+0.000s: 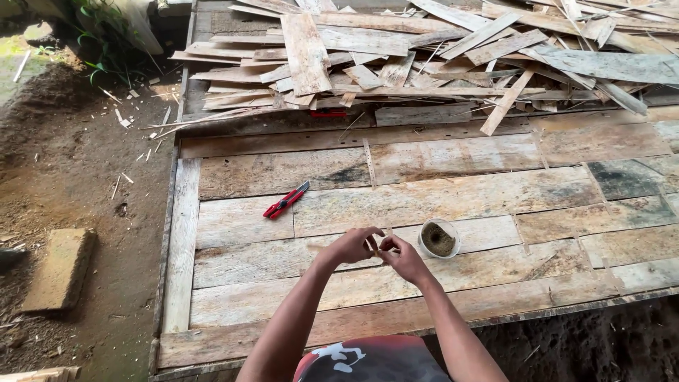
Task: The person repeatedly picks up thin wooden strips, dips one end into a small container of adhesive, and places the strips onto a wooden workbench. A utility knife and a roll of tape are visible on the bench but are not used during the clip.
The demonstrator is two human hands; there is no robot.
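A small pale sliver is pinched between left hand and right hand, each grip pressed together on it, above the plank worktop; a small round tub sits just right.

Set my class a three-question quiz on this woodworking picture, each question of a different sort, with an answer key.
1. True or false: the red-handled cutter lies on the boards to the left of both hands.
2. What stands just right of the right hand? A) a small round container B) a hammer C) a saw
3. Fill in: the left hand and right hand meet around a small thin ____ piece.

Key: 1 true. 2 A, the small round container of brownish stuff. 3 wooden; the piece is mostly hidden by the fingers. The pile of wood strips lies farther back.
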